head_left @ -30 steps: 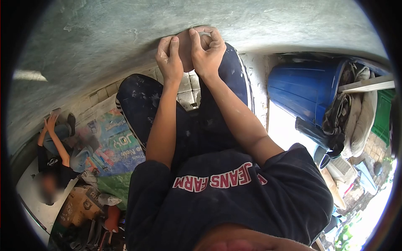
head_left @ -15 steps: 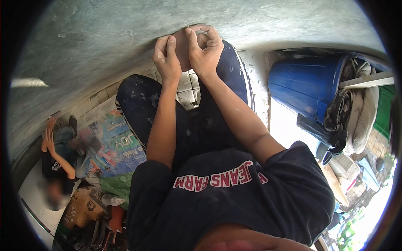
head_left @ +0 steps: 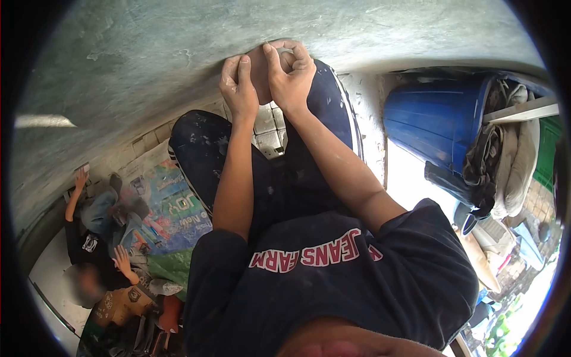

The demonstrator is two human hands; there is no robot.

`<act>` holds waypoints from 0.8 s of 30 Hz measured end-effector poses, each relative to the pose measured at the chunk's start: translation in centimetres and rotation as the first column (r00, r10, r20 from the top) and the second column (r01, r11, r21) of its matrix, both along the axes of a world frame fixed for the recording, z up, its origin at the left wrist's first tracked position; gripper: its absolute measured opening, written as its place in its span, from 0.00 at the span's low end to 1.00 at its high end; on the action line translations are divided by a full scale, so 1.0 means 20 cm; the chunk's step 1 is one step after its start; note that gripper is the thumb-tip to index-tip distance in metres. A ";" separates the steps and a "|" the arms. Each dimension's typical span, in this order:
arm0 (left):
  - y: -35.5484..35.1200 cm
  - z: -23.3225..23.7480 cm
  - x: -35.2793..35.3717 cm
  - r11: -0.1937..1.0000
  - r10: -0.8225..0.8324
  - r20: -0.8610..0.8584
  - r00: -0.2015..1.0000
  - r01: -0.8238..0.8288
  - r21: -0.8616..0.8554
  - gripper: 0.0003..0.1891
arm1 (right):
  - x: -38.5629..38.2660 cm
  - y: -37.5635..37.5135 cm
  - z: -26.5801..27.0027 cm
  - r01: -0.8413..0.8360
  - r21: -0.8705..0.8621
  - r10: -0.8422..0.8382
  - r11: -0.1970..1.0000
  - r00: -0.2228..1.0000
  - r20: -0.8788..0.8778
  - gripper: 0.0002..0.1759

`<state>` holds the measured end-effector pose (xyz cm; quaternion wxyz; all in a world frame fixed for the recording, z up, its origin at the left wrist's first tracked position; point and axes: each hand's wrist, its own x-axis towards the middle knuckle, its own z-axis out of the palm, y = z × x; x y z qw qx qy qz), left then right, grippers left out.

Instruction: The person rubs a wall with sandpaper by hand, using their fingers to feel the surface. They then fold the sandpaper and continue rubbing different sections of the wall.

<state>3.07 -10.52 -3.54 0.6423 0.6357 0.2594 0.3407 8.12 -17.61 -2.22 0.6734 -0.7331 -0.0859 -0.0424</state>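
A brown sheet of sandpaper is held between my two hands, at the face of a grey plastered wall. My left hand grips its left side, thumb pointing up and fingers bent behind it. On the right side, my right hand has its thumb on the sheet and its fingers curled over. Pale dust coats the fingers of both hands. Part of the sheet is hidden by my hands. Below it are my knees in dark, dust-spotted trousers.
At lower left a co-worker has one hand raised to the wall with a small block. A printed sheet covers the floor there. On the right, a blue bin lies tipped, with cloths and sacks at its mouth.
My hands and the sandpaper look almost unmoved, slightly lower in view. The co-worker's hands have parted: one stays up at the wall, the other has dropped away from it.
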 end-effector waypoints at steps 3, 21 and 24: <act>-0.01 -0.01 0.01 0.999 -0.002 0.046 0.999 0.004 -0.041 0.10 | 0.00 0.01 0.01 0.012 0.024 -0.011 1.000 1.000 -0.024 0.05; 0.02 -0.12 0.00 0.986 -0.134 -0.240 0.961 0.105 -0.127 0.13 | 0.04 -0.07 -0.08 -0.061 -0.205 0.065 0.977 0.998 0.010 0.09; 0.05 -0.12 -0.02 0.981 -0.113 -0.178 0.977 0.082 -0.173 0.13 | 0.04 -0.10 -0.07 -0.195 -0.163 0.178 0.967 0.977 -0.114 0.10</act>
